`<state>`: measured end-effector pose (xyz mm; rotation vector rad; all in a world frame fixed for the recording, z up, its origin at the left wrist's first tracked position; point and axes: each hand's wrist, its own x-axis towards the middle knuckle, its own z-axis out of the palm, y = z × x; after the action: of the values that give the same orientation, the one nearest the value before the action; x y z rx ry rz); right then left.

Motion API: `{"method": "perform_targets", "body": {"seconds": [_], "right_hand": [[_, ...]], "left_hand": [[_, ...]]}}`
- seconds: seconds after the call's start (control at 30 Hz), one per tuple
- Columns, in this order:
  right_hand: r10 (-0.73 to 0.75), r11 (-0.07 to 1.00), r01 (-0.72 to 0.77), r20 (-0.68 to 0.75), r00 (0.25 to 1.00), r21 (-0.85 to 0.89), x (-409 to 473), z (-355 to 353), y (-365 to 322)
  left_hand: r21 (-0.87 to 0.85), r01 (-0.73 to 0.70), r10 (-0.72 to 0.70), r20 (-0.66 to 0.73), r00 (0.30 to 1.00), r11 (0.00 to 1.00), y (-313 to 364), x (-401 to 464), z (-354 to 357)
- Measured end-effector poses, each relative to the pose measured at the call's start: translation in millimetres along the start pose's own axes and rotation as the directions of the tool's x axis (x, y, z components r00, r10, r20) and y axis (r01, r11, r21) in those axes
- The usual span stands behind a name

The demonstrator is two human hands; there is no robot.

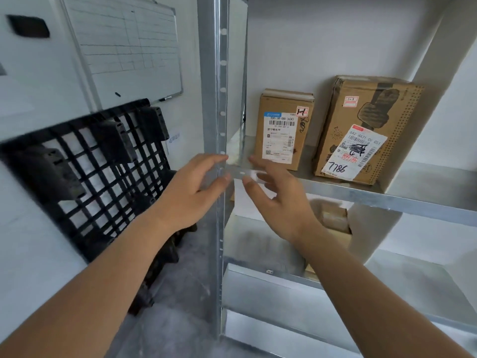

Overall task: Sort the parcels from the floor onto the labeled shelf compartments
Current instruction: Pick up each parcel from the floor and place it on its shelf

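Both hands empty, fingers spreading loosely | right hand [277, 200] lying nearer than left hand [192, 188] | upright small parcel [284, 129] standing just upper-right of it on shelf [387, 195]

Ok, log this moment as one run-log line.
left hand: open, empty | right hand: open, empty | galvanised metal shelf: small brown cardboard box, larger brown cardboard box, both upright

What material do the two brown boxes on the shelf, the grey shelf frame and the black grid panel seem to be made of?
The two brown boxes look like matte corrugated cardboard, creased, with paper labels. The grey shelf frame appears to be galvanised steel: dull speckled sheen and punched holes. The black grid panel is probably moulded plastic, though blur leaves this open.
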<state>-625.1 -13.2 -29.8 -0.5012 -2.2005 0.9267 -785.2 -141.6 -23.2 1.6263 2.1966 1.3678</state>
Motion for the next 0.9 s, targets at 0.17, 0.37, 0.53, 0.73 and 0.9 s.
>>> {"method": "perform_targets", "body": {"seconds": [0.17,0.37,0.53,0.73,0.9], "right_hand": [[-0.070,0.997,0.065,0.125,0.990,0.046,-12.7,54.7,-26.7],[-0.166,0.986,0.151,0.273,0.947,0.076,-40.0,146.5,-57.7],[-0.206,0.978,0.184,0.392,0.897,0.094,-70.2,219.9,-75.5],[-0.218,0.976,0.173,0.585,0.781,0.133,-87.2,306.2,-75.6],[-0.233,0.970,0.108,0.706,0.669,0.218,-85.3,385.3,-50.7]], "left_hand": [[0.118,0.012,-0.007,-0.047,0.999,0.993,-30.1,-53.8,-41.0],[0.257,0.163,-0.144,-0.089,0.985,0.953,-88.0,-141.9,-95.5],[0.276,0.292,-0.267,-0.126,0.955,0.916,-123.4,-217.7,-124.8],[0.257,0.496,-0.456,-0.203,0.867,0.829,-167.7,-284.2,-148.0],[0.230,0.678,-0.628,-0.258,0.734,0.698,-229.0,-329.5,-141.7]]}}
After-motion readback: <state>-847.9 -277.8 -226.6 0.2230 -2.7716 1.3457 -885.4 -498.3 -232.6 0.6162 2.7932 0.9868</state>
